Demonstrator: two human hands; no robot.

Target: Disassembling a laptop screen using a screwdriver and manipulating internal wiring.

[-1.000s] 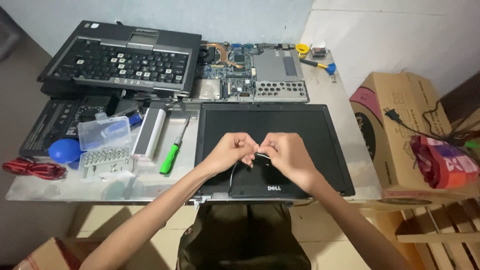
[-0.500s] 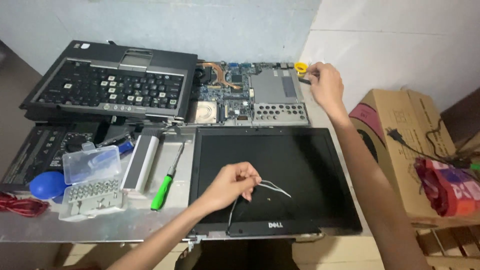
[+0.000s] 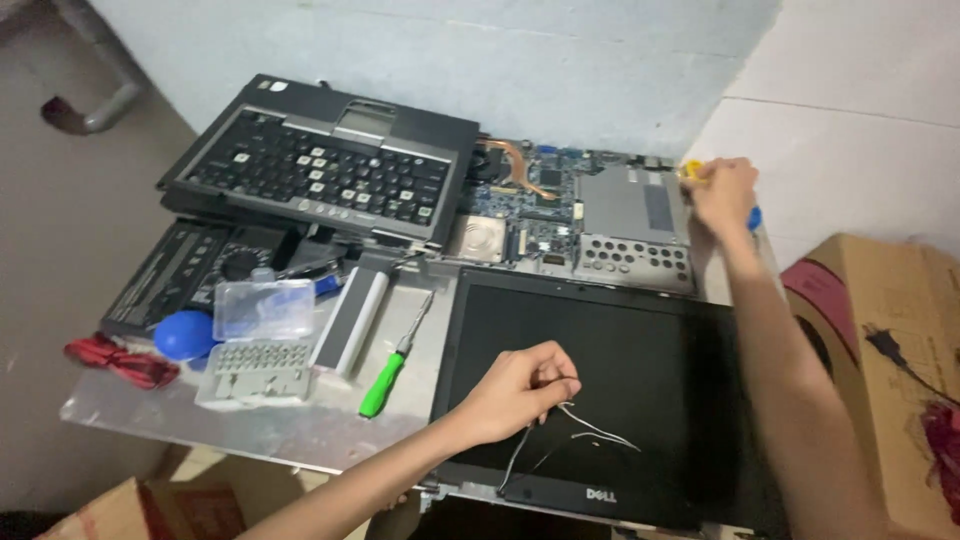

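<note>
While left hand pinches thin wires over near black screen, right hand grips yellow tool far right.

Dim, even indoor light; soft shadows, faint sheen on the laptop screen, slight blur throughout

A grey metal worktop carries a laptop screen panel, bare motherboard, keyboard deck, green-handled screwdriver, clear screw box and blue blower bulb.
</note>
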